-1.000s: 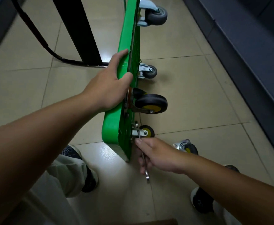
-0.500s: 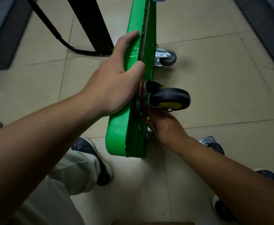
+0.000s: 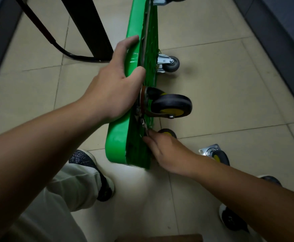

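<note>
My left hand (image 3: 113, 91) grips the upended green plastic trolley deck (image 3: 118, 142) at centre. My right hand (image 3: 165, 151) pinches a slim steel wrench (image 3: 143, 124) at seven o'clock of the black-and-yellow caster wheel (image 3: 170, 105). I'd seat it squarely on the nut and brace the deck hard.

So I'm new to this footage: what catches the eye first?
A green plastic trolley deck stands on its edge mid-frame, the left hand gripping its upper rim. A black caster wheel with a yellow hub juts from its underside, with the right hand reaching just below it. A loose caster with a silver plate lies on the tiled floor at right.
</note>
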`<action>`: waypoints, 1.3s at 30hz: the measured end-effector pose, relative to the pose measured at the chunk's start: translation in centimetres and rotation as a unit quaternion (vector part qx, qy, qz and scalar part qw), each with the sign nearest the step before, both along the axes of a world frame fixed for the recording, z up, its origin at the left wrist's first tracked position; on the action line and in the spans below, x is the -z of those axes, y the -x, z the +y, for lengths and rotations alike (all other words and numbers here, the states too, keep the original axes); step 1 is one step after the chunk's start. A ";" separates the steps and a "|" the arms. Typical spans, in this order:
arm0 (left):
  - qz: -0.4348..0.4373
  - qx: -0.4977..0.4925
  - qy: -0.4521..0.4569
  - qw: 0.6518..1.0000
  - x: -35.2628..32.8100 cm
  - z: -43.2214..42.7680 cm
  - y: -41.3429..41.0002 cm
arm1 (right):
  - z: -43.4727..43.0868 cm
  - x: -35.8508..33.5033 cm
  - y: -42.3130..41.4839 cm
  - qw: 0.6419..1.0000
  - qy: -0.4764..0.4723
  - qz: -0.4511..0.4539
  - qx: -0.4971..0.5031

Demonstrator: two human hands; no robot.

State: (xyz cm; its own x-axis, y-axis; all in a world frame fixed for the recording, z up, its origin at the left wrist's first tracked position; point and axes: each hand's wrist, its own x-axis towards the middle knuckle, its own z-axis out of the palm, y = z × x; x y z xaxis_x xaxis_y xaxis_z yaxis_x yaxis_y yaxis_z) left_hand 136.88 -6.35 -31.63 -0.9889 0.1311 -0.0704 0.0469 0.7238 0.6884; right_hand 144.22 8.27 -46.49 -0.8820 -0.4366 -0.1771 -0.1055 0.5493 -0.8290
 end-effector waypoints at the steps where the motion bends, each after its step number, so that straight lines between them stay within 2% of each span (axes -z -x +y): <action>1: 0.000 -0.003 0.002 1.000 0.0 0.1 0.0 | -0.1 -0.8 -0.4 0.999 0.013 -0.030 0.003; 3: -0.001 -0.006 0.002 1.000 -0.1 0.1 0.0 | -0.6 -2.6 -1.2 0.989 0.054 -0.135 0.020; 6: -0.005 -0.008 0.008 1.000 -0.3 0.3 -0.1 | -1.3 -5.8 -1.9 0.932 0.159 -0.317 0.075; 8: -0.010 -0.008 0.010 1.000 -0.4 0.4 -0.2 | -1.8 -7.6 -2.1 0.895 0.214 -0.376 0.108; 10: -0.014 -0.004 0.010 1.000 -0.5 0.3 -0.3 | -2.3 -8.3 -2.6 0.881 0.240 -0.384 0.139; 12: -0.019 0.004 0.005 1.000 -0.5 0.1 -0.3 | -2.7 -7.9 -3.7 0.896 0.217 -0.340 0.185; 15: -0.023 0.016 0.004 1.000 -0.6 -0.3 -0.3 | -1.6 -5.7 -6.6 0.954 0.064 -0.146 0.254; 17: -0.026 0.019 0.002 0.999 -0.6 -0.4 -0.2 | -0.5 -4.4 -8.5 0.961 0.057 -0.056 0.266; 21: -0.021 0.020 0.008 1.000 -0.4 -0.3 -0.1 | 1.2 -0.8 -9.0 0.973 0.071 0.036 0.219; 25: -0.015 0.021 0.005 1.000 -0.2 -0.3 0.1 | 0.8 1.5 -7.2 0.968 0.137 0.140 0.160; 29: -0.013 0.025 -0.004 1.000 -0.1 -0.4 0.1 | -0.2 3.5 -5.0 0.945 0.188 0.217 0.159; 32: -0.007 0.016 -0.010 1.000 0.1 -0.3 0.3 | -0.4 4.9 -3.4 0.932 0.213 0.245 0.161; 39: 0.008 0.009 -0.033 0.999 0.4 -0.5 0.4 | -1.1 7.8 -0.9 0.923 0.254 0.275 0.090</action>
